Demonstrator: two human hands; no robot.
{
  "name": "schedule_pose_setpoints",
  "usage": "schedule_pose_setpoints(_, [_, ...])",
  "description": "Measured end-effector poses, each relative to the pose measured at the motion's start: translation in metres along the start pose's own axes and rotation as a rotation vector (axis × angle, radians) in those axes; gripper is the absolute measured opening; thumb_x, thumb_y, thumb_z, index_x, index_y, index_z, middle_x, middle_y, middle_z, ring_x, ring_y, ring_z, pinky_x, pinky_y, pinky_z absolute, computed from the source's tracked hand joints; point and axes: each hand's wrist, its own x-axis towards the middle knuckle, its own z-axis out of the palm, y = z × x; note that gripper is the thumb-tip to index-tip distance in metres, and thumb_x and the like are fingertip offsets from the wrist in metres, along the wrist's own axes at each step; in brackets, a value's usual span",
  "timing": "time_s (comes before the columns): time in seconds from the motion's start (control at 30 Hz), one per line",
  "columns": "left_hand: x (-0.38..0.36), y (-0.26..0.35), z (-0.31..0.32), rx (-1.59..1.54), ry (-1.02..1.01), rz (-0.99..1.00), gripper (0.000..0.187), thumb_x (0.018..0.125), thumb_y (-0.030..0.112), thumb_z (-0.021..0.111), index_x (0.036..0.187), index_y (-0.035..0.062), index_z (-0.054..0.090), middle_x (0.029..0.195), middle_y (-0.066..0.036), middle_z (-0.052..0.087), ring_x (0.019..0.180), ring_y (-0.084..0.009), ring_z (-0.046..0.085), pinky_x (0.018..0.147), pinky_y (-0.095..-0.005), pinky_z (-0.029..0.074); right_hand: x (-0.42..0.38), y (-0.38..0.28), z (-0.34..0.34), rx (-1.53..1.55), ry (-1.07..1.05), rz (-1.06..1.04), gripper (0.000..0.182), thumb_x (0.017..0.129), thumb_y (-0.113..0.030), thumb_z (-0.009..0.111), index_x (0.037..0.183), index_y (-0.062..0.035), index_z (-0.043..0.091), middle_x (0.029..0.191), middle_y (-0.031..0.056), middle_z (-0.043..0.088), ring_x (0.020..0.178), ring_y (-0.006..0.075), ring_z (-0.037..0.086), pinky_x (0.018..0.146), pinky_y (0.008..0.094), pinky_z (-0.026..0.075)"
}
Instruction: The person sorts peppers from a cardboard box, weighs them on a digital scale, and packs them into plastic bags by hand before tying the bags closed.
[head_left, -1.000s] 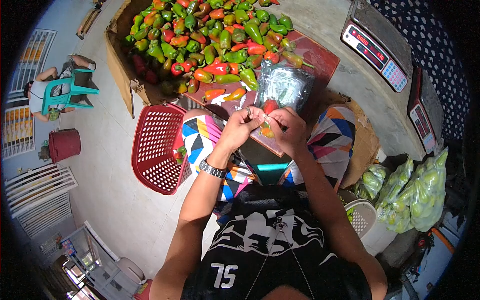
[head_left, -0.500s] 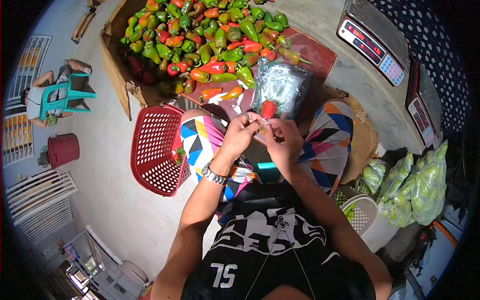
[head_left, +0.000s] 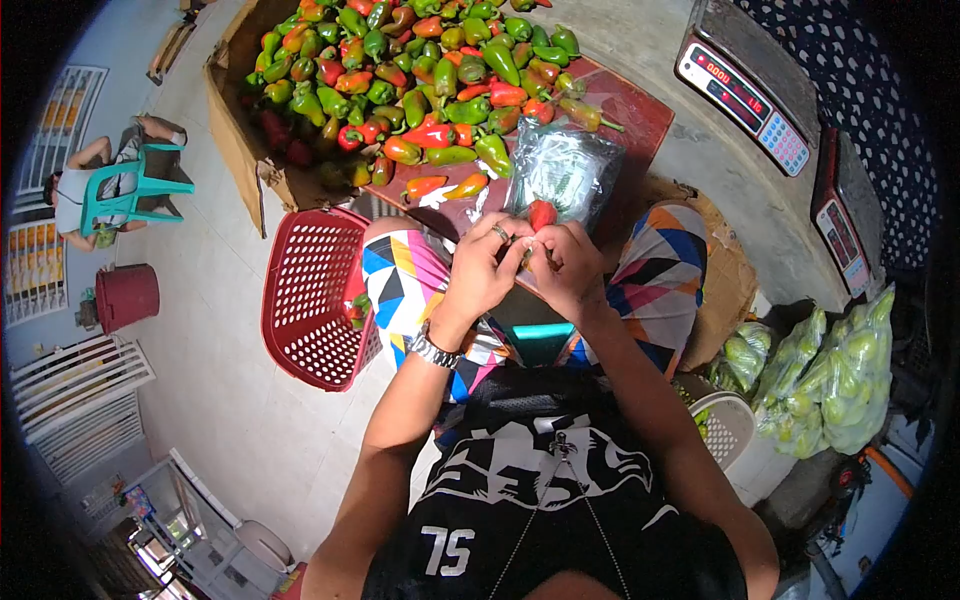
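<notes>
My left hand (head_left: 484, 264), with a ring and a wristwatch above it, is closed in a pinch. Close beside it, my right hand (head_left: 568, 266) pinches too, and the fingertips of both almost meet. A small pale, whitish bit shows between the fingers; what it is I cannot make out. Just beyond them a red pepper (head_left: 541, 214) shows, its lower part hidden by the fingers. A stack of clear plastic bags (head_left: 565, 165) lies behind it on the red tabletop (head_left: 640, 110). Past that spreads a big heap of green, red and orange peppers (head_left: 410, 85).
A cardboard edge (head_left: 232, 140) borders the heap. To the left stands a red perforated basket (head_left: 310, 300). Two digital scales (head_left: 745, 90) sit at right, above bags of green produce (head_left: 855, 370) and a beige basket (head_left: 725, 430). A person (head_left: 100, 185) sits on a green chair far left.
Both hands stay close together, the fingers shifting slightly and the right hand curling more. The red pepper beyond them barely moves. The view has shifted a little.
</notes>
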Motion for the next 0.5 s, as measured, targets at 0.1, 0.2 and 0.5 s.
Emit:
schedule_pose_setpoints(0.1, [0.002,0.006,0.0,0.15,0.018,0.08,0.016,0.093,0.007,0.07,0.106,-0.0012,0.068,0.106,-0.016,0.066,0.099,-0.0372,0.066,0.086,-0.0422,0.053,-0.001,0.0,0.001,0.014,0.019,0.002,0.019,0.09,-0.007,0.073,0.104,-0.0066,0.06,0.095,0.0151,0.06,0.085,0.0384,0.066,0.073,0.0468,0.055])
schedule_pose_setpoints(0.2, [0.002,0.004,0.001,0.147,-0.012,0.042,0.015,0.092,0.007,0.068,0.104,-0.0031,0.067,0.109,-0.017,0.064,0.105,-0.0395,0.064,0.091,-0.0432,0.052,-0.003,0.002,0.005,-0.008,0.011,0.011,0.02,0.09,-0.007,0.072,0.106,-0.0065,0.059,0.097,0.0153,0.06,0.087,0.0389,0.066,0.074,0.0467,0.055])
schedule_pose_setpoints(0.5, [0.001,-0.021,0.001,-0.339,-0.173,-0.376,0.013,0.096,0.006,0.067,0.105,-0.0038,0.068,0.107,-0.011,0.062,0.102,-0.0241,0.064,0.093,-0.0338,0.049,-0.002,0.006,0.003,0.055,0.004,-0.019,0.02,0.093,-0.005,0.07,0.108,-0.0057,0.058,0.101,0.0164,0.059,0.092,0.0383,0.066,0.077,0.0459,0.055])
